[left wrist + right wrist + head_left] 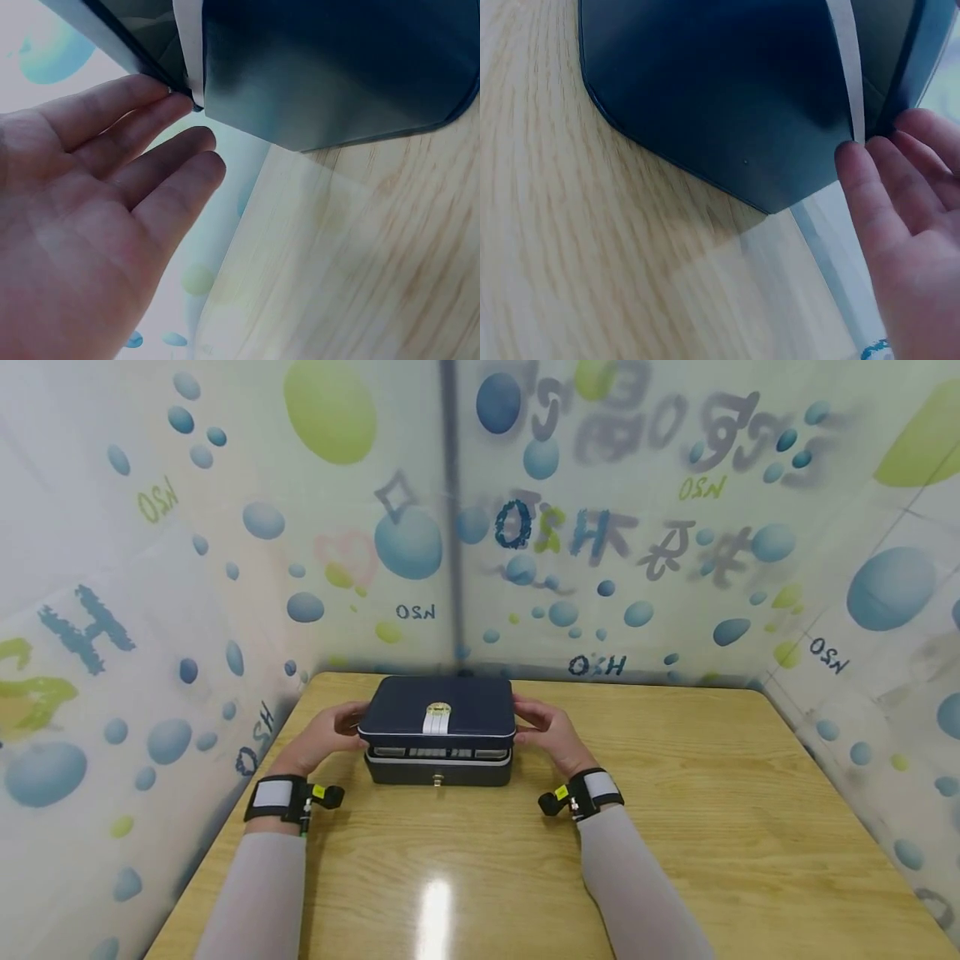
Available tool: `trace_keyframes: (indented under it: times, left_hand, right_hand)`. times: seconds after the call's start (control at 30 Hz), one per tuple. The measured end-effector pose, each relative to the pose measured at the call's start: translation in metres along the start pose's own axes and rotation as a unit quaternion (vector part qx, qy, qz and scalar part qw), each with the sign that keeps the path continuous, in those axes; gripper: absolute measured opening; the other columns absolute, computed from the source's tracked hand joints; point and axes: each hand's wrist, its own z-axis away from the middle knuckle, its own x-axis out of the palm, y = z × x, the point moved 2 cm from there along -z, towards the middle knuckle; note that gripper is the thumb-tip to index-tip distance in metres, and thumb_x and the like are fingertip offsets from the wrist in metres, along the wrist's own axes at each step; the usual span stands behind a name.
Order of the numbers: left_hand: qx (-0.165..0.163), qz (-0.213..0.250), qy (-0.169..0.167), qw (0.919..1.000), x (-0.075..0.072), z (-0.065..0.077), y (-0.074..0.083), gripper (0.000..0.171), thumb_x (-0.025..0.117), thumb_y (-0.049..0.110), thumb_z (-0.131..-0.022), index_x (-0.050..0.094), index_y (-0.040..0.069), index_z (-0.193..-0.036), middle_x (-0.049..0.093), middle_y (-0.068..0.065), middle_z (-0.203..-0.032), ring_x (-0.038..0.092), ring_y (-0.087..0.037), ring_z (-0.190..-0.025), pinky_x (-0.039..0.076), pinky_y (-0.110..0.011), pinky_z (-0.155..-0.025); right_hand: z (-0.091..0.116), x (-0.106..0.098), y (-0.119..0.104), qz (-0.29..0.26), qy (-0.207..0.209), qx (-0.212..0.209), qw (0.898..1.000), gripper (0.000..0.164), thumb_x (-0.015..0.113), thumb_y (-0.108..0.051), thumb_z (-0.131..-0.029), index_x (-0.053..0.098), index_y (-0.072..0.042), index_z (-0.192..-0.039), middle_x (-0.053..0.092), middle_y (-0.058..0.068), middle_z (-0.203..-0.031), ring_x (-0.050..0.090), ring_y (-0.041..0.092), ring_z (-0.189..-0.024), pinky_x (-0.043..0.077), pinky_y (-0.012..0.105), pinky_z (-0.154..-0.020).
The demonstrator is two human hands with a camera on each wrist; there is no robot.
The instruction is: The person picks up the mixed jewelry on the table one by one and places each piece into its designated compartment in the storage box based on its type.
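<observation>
A dark navy case stands on the table, its lid [405, 702] tilted partly open above the lower box [405, 772]. A white strap with a gold emblem [438, 709] marks the lid, and a small gold clasp [438, 781] is on the box front. My left hand [322, 735] is at the lid's left side; in the left wrist view its fingers [169, 187] are extended, some fingertips meeting the lid's rear edge. At the right side my right hand [551, 735] touches the case, fingertips [851, 157] near the pale rim. The contents are mostly hidden; silvery pieces show through the gap.
The case rests on a light wooden table [465, 843] towards its far edge. Printed curtains [637, 635] with blue and green spots enclose the back and both sides. Wrist bands with small cameras [558, 797] are on both arms.
</observation>
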Motion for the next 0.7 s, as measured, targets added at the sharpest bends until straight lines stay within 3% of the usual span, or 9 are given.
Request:
trace_keyframes:
  times: [0.13,0.27,0.7]
  left_hand:
    - [-0.006,-0.001,-0.012,0.9999,-0.0002,0.0001,-0.0010,0.081,0.079,0.014,-0.087,0.044,0.000,-0.159,0.048,-0.023,-0.163,0.041,-0.045,-0.153,0.042,-0.034,-0.120]
    - [-0.008,0.000,-0.025,0.9997,-0.0002,0.0001,-0.0027,0.087,0.083,0.014,-0.084,0.042,0.001,-0.160,0.046,-0.023,-0.164,0.038,-0.047,-0.155,0.031,-0.059,-0.126]
    - [-0.010,-0.018,-0.040,0.9990,0.0002,-0.0011,-0.0017,0.095,0.088,0.013,-0.077,0.043,0.000,-0.160,0.044,-0.025,-0.165,0.033,-0.049,-0.157,0.026,-0.063,-0.127]
  right_hand:
    - [-0.0015,-0.0025,-0.0001,0.009,-0.010,0.014,1.000,0.063,0.074,0.010,-0.089,0.054,0.008,-0.149,0.043,0.017,-0.168,0.049,0.033,-0.151,0.048,0.045,-0.116]
    - [-0.0018,-0.0035,-0.0014,0.013,-0.023,0.029,0.999,0.065,0.076,0.010,-0.087,0.055,0.008,-0.148,0.044,0.017,-0.167,0.049,0.036,-0.151,0.045,0.052,-0.118]
    - [-0.0006,-0.0065,-0.0036,0.034,-0.054,0.039,0.997,0.071,0.076,0.011,-0.086,0.051,0.008,-0.152,0.038,0.017,-0.170,0.043,0.042,-0.153,0.044,0.053,-0.119]
